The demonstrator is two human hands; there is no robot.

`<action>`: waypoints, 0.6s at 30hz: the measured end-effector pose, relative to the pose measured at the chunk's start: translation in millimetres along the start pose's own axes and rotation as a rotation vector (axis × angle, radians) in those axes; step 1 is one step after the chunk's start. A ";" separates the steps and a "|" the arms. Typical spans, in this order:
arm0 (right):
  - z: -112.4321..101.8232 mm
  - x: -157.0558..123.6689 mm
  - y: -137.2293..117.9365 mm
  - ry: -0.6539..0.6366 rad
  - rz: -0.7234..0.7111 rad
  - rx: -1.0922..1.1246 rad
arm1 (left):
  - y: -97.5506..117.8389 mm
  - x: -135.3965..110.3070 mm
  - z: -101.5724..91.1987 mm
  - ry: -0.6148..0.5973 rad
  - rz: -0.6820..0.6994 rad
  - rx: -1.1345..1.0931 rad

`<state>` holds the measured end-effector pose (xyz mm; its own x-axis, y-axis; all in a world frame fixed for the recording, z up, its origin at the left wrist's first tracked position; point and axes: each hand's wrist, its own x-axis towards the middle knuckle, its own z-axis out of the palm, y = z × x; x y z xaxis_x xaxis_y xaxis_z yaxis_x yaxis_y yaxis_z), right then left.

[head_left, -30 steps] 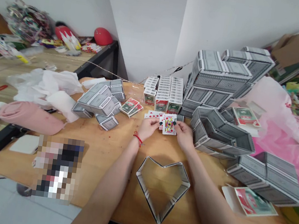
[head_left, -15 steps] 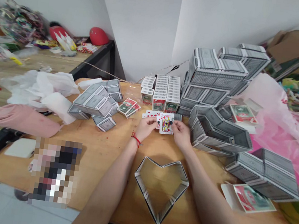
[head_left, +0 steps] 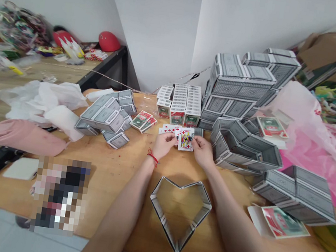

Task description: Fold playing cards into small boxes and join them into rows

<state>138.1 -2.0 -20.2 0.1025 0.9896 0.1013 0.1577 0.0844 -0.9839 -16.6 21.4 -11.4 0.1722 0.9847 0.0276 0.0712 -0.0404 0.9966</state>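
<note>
My left hand [head_left: 163, 144] and my right hand [head_left: 202, 150] meet over the middle of the wooden table [head_left: 111, 172], both pinching a small fan of playing cards [head_left: 185, 139] with a face card on top. More red cards [head_left: 169, 129] lie spread just behind the left hand. A red string circles my left wrist. In front of my forearms stands a heart-shaped frame [head_left: 179, 211] made of card backs, hollow inside.
Rows of boxed decks [head_left: 180, 102] stand behind the hands. Grey card-built boxes are piled right [head_left: 248, 87] and left [head_left: 107, 113]; open frames [head_left: 246, 149] lie right. White and pink plastic bags [head_left: 43, 100] sit left, a pink bag [head_left: 310, 133] right.
Both hands have stayed on the cards with small finger shifts. The view has drifted slightly, so everything sits a little further left and higher.
</note>
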 end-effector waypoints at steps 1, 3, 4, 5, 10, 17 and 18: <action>-0.1 0.0 0.5 0.001 -0.007 -0.003 | -0.2 -0.4 0.3 0.001 0.006 0.007; -0.5 0.1 2.2 0.001 -0.024 -0.014 | -1.6 -0.9 1.0 0.011 0.023 0.036; -0.7 0.1 3.2 0.003 -0.037 -0.026 | -2.8 -1.1 1.5 0.020 0.033 0.057; -0.8 0.0 4.3 0.005 -0.055 -0.046 | -4.1 -1.3 2.1 0.032 0.045 0.081; -0.2 -4.2 5.3 0.035 -0.186 -0.227 | -9.0 -2.8 5.4 0.119 0.130 0.236; 5.8 -15.4 -0.6 0.034 -0.361 -0.592 | -8.6 -4.5 5.9 0.222 0.177 0.458; 6.8 -16.0 -0.3 0.032 -0.387 -0.617 | -8.3 -4.8 6.3 0.231 0.185 0.484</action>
<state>129.7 -17.1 -22.5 -0.0458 0.8977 0.4382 0.7123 0.3369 -0.6157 -11.8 15.9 -20.3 0.0094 0.9632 0.2687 0.5115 -0.2355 0.8264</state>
